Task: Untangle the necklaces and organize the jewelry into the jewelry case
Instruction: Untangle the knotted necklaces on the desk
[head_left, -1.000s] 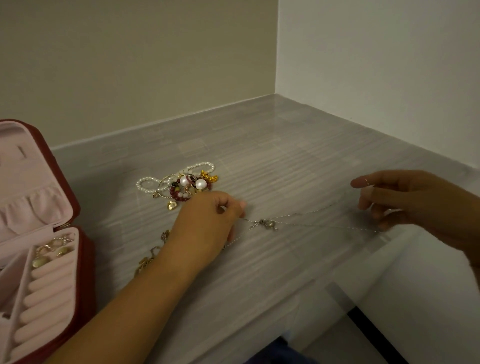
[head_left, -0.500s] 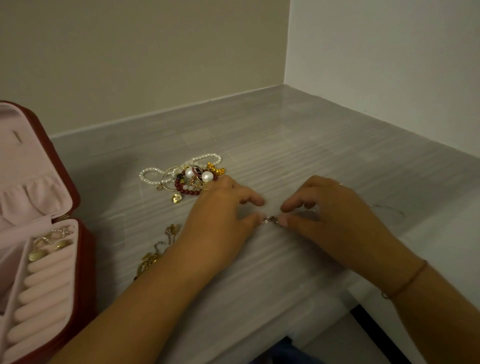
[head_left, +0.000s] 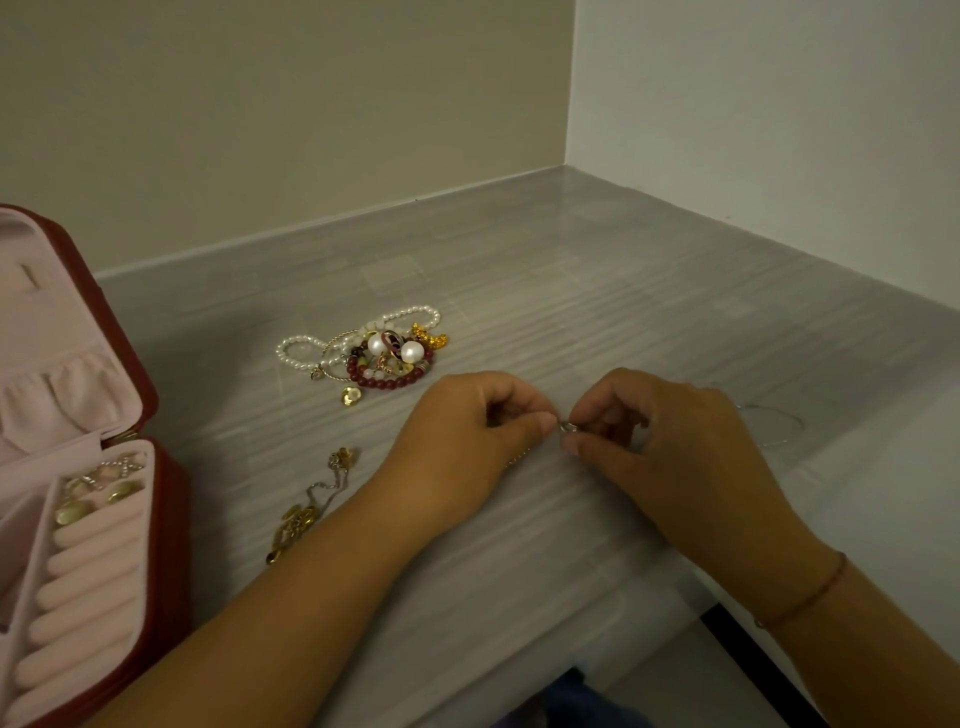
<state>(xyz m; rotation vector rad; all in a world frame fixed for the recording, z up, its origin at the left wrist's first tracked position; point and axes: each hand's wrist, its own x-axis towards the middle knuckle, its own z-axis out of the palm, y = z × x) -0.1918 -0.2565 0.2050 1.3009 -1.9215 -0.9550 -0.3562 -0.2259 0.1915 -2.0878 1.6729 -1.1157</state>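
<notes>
my left hand (head_left: 467, 441) and right hand (head_left: 670, 447) meet low over the table (head_left: 597, 291), fingers curled, each pinching the small clasp (head_left: 568, 427) of a thin silver necklace (head_left: 779, 415). its chain loops on the table past my right hand. a tangled heap (head_left: 384, 353) of pearls and red beads lies just behind my left hand. a gold chain (head_left: 311, 509) lies beside my left forearm. the red jewelry case (head_left: 166, 545) stands open at far left.

jewelry case (head_left: 167, 519) cut by L edge, thin chain (head_left: 789, 415) mostly behind right hand (head_left: 675, 447), clasp (head_left: 567, 427) type unclear
</notes>
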